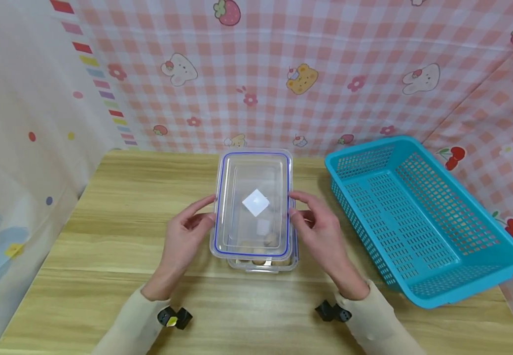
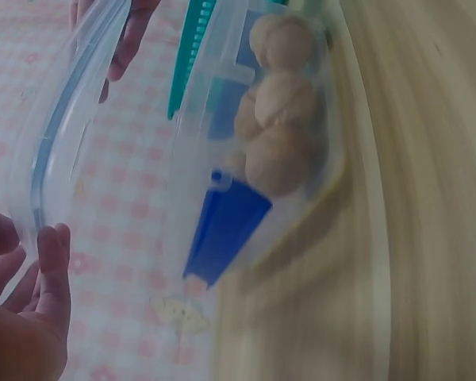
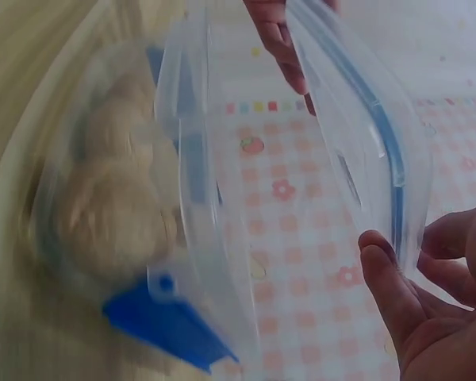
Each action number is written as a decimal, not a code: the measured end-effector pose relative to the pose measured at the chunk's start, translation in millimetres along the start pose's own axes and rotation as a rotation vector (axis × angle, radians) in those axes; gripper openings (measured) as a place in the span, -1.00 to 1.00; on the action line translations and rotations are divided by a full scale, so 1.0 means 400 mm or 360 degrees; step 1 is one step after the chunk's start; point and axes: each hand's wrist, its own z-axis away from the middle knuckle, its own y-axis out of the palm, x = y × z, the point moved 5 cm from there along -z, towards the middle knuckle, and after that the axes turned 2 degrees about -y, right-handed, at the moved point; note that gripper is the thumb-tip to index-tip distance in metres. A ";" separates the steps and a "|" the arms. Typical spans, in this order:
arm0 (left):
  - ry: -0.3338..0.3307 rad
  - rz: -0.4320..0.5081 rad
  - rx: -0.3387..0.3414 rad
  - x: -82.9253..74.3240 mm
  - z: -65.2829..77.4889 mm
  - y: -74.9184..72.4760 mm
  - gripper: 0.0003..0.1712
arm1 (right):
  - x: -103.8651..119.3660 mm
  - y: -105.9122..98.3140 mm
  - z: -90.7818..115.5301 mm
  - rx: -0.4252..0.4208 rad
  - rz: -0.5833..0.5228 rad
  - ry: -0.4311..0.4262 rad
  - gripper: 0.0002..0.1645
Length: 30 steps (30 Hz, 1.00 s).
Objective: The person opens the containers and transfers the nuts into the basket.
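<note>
In the head view, the left hand (image 1: 187, 229) and the right hand (image 1: 318, 229) are holding a clear lid (image 1: 253, 180) with a blue seal, each by one long side. On both hands the thumb and forefinger are pinching the rim; how the other fingers lie I cannot tell from here. Beneath, a clear box (image 1: 263, 267) is standing on the table (image 1: 119, 231), toward its far edge and roughly midway between its left and right edges. The box's near end is showing past the lid. A turquoise basket (image 1: 400, 222) is taking up the far right corner of the table.

In the left wrist view, the thumb and fingers are gripping the lid from either side of its rim, and a gap is showing between lid and box. Round, brownish things (image 2: 278, 159) are lying inside the box, and a blue clip (image 2: 226, 226) is hanging unfastened from its side.

In the right wrist view, the right hand is pinching the opposite rim, while another blue clip (image 3: 170, 325) is hanging loose.

The step in hand seems to be handling the lid over the box, whether for seating or removing I cannot tell. The next move probably calls for keeping both sides level and the clips clear.
</note>
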 end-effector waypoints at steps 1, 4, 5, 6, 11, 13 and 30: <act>-0.0010 -0.0018 -0.0011 0.001 0.002 -0.009 -0.54 | 0.004 0.008 0.000 0.0008 -0.0006 -0.0013 -0.56; -0.0035 -0.0050 -0.0038 0.004 0.008 -0.037 -0.55 | 0.017 0.033 0.001 0.0034 -0.0002 -0.0049 -0.56; -0.0042 -0.0060 -0.0050 0.004 0.010 -0.047 -0.56 | 0.021 0.041 0.000 0.0044 0.0010 -0.0053 -0.56; -0.0048 -0.0062 -0.0063 0.005 0.011 -0.057 -0.56 | 0.025 0.049 0.000 0.0055 0.0028 -0.0058 -0.56; -0.0086 -0.0108 -0.0130 0.007 0.020 -0.106 -0.59 | 0.046 0.092 -0.005 0.0144 0.0096 -0.0082 -0.55; -0.0103 -0.0131 -0.0156 0.007 0.023 -0.126 -0.59 | 0.053 0.111 -0.006 0.0171 0.0102 -0.0102 -0.54; -0.0175 -0.0393 -0.0339 0.038 0.043 -0.267 -0.57 | 0.087 0.269 0.003 0.0354 0.0131 -0.0168 -0.40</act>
